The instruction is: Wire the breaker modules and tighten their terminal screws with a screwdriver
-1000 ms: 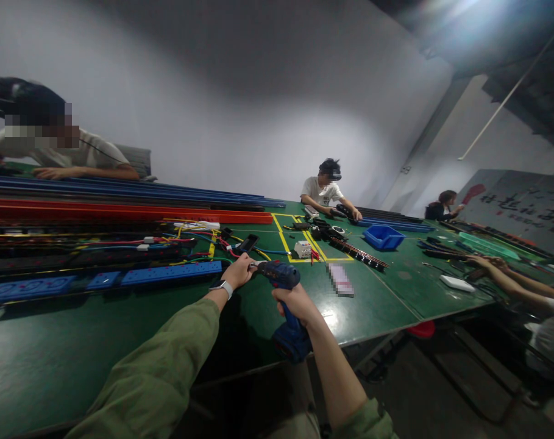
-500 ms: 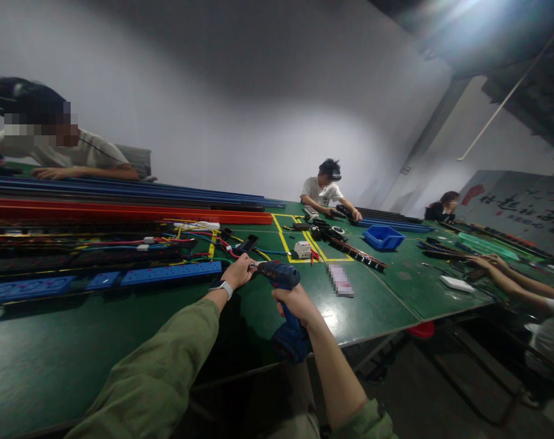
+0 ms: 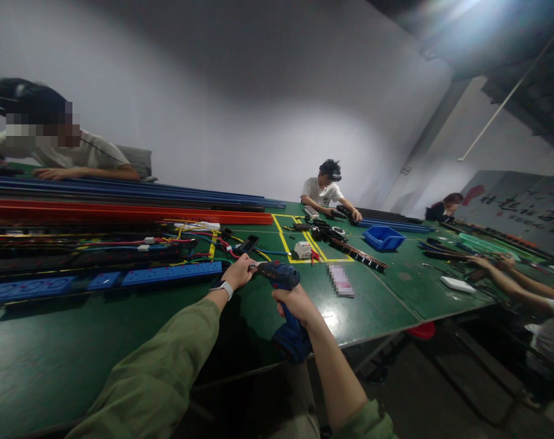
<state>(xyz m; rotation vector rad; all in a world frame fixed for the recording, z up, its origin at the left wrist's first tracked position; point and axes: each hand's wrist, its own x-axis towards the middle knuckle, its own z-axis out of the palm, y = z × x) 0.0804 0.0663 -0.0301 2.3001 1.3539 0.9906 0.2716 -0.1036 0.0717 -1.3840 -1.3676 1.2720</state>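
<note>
My right hand point(image 3: 296, 303) is wrapped round the handle of a blue and black cordless drill point(image 3: 283, 275), whose nose points left. My left hand point(image 3: 238, 272) is closed at the drill's tip, its fingers pinched on something too small to make out. Just left of that hand lies a long blue socket strip point(image 3: 171, 273) on the green table point(image 3: 167, 317). Coloured wires and a black rectangular part point(image 3: 248, 244) lie beyond my left hand. A white terminal block point(image 3: 303, 249) with red wires sits past the drill.
Red channel point(image 3: 203, 217) and blue rails point(image 3: 167, 192) lie across the back left. A blue bin point(image 3: 383, 238), a copper-coloured strip point(image 3: 359, 254), a phone-like item point(image 3: 340, 280) and a white box point(image 3: 457, 284) are to the right. Several people sit around the table.
Both my hands and the drill stay in place. At the far right, a person's head has tipped lower, and another person's hands have shifted slightly.
</note>
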